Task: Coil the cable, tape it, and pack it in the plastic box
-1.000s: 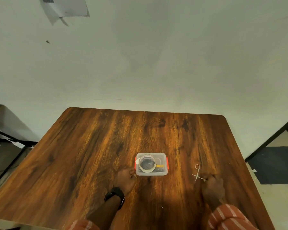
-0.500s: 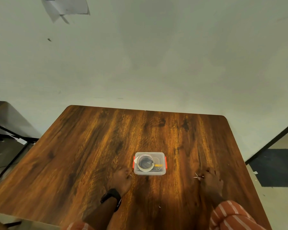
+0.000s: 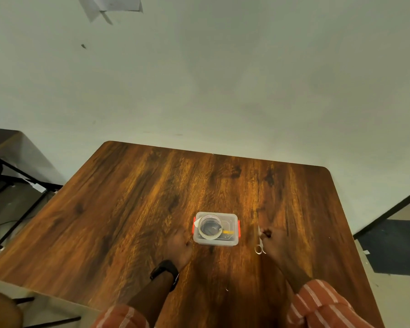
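A small clear plastic box (image 3: 230,241) with red side latches sits on the wooden table (image 3: 137,209). A roll of clear tape (image 3: 210,227) rests on top of the box, and something dark with a yellow piece shows through the plastic. My left hand (image 3: 180,247) rests on the table touching the box's left side, fingers curled. My right hand (image 3: 276,240) is raised to the right of the box and holds small metal scissors (image 3: 259,247), loops hanging down. The cable itself cannot be made out clearly.
The table's far edge meets a pale wall (image 3: 223,91). A black metal frame (image 3: 7,181) stands at the left, a chair seat (image 3: 0,308) at the bottom left, and a dark floor mat (image 3: 393,247) beyond the table's right edge.
My right hand has closed on the scissors that lay on the table and lifted them toward the box. My left hand stays beside the box.
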Demonstrator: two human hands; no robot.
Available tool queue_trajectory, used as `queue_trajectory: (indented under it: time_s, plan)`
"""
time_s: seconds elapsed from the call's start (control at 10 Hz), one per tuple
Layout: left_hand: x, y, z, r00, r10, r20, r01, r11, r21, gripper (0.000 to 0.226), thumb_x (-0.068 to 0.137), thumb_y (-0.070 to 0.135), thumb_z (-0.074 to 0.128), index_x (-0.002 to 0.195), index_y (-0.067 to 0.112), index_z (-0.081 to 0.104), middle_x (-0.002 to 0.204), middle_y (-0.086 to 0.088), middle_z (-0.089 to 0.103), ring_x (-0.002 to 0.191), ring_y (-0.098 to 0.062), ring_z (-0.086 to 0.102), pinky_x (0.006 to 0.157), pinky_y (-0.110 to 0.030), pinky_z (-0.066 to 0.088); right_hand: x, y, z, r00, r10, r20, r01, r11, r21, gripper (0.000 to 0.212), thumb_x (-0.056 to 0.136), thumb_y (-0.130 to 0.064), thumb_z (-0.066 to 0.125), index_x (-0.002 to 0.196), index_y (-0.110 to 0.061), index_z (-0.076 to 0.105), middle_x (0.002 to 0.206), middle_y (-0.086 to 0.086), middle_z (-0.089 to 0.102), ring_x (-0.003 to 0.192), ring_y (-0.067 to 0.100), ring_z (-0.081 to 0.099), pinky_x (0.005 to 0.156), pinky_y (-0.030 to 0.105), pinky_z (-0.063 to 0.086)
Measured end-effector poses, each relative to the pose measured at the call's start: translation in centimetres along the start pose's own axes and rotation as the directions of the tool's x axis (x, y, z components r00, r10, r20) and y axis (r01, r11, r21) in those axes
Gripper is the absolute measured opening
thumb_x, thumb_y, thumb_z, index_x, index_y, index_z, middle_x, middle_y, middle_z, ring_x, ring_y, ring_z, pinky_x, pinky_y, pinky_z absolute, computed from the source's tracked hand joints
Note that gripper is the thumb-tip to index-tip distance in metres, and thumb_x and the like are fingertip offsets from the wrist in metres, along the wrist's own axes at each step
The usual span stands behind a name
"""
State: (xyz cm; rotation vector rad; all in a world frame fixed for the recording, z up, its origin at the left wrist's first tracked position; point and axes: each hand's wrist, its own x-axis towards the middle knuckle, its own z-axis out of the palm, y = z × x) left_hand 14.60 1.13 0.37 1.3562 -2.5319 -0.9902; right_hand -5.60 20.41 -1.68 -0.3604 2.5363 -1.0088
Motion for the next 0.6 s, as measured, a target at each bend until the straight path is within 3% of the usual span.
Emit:
queue_trajectory:
  time_s: [0.1, 0.2, 0.4, 0.5, 0.6]
  plan:
    - [-0.1, 0.4, -0.1, 0.998, 0.025, 0.052, -0.023, 0.999, -0.033, 0.01, 0.095, 0.021, 0.055, 0.087, 0.027, 0.054, 0.096, -0.007, 0.066, 0.074, -0.011, 0.052, 0.077, -0.032, 0.05, 0.7, -5.1, 2.0, 0.996, -0.084, 0.026, 0.079, 0.986, 0.143, 0.007, 0.089, -0.015, 0.068, 0.089, -0.01, 0.073, 0.086, 0.007, 0.074, 0.075, 0.021, 0.069, 0.06, 0.021, 0.05]
    - [-0.2, 0.5, -0.3, 0.996, 0.016, 0.092, -0.012, 0.999, -0.048, 0.01, 0.096, 0.028, 0.055, 0.086, 0.026, 0.054, 0.086, 0.002, 0.063, 0.069, -0.006, 0.051, 0.067, -0.021, 0.045, 0.8, -6.7, 2.9, 0.993, -0.082, 0.083, 0.073, 0.992, 0.102, 0.008, 0.089, -0.014, 0.068, 0.093, -0.011, 0.074, 0.092, 0.001, 0.074, 0.076, 0.014, 0.066, 0.061, 0.018, 0.049]
    - [-0.3, 1.0, -0.7, 0.992, 0.079, 0.104, -0.07, 0.994, -0.08, 0.011, 0.096, 0.029, 0.056, 0.086, 0.032, 0.053, 0.084, 0.007, 0.062, 0.071, -0.005, 0.053, 0.065, -0.018, 0.041, 0.9, -6.3, 4.8, 0.991, -0.047, 0.125, 0.041, 0.998, 0.054, 0.021, 0.087, -0.012, 0.067, 0.107, -0.009, 0.072, 0.106, 0.009, 0.074, 0.084, 0.016, 0.068, 0.069, 0.024, 0.057]
    - [-0.2, 0.9, -0.7, 0.992, 0.1, 0.08, -0.096, 0.994, -0.047, 0.008, 0.097, 0.028, 0.055, 0.089, 0.031, 0.054, 0.088, 0.007, 0.063, 0.071, -0.004, 0.052, 0.068, -0.018, 0.041, 0.2, -6.2, 4.5, 0.994, -0.085, 0.072, 0.084, 0.996, 0.015, 0.027, 0.09, -0.014, 0.064, 0.115, -0.009, 0.069, 0.109, 0.005, 0.073, 0.087, 0.015, 0.067, 0.065, 0.014, 0.05]
    - [0.0, 0.8, -0.8, 0.989, 0.125, 0.075, -0.128, 0.991, 0.038, 0.007, 0.098, 0.026, 0.053, 0.096, 0.026, 0.059, 0.089, 0.007, 0.061, 0.07, -0.003, 0.052, 0.066, -0.015, 0.043, -0.4, -5.6, 3.8, 0.993, -0.097, 0.063, 0.093, 0.994, 0.056, 0.019, 0.094, -0.02, 0.061, 0.109, -0.014, 0.07, 0.101, -0.004, 0.068, 0.085, 0.008, 0.062, 0.062, 0.007, 0.043]
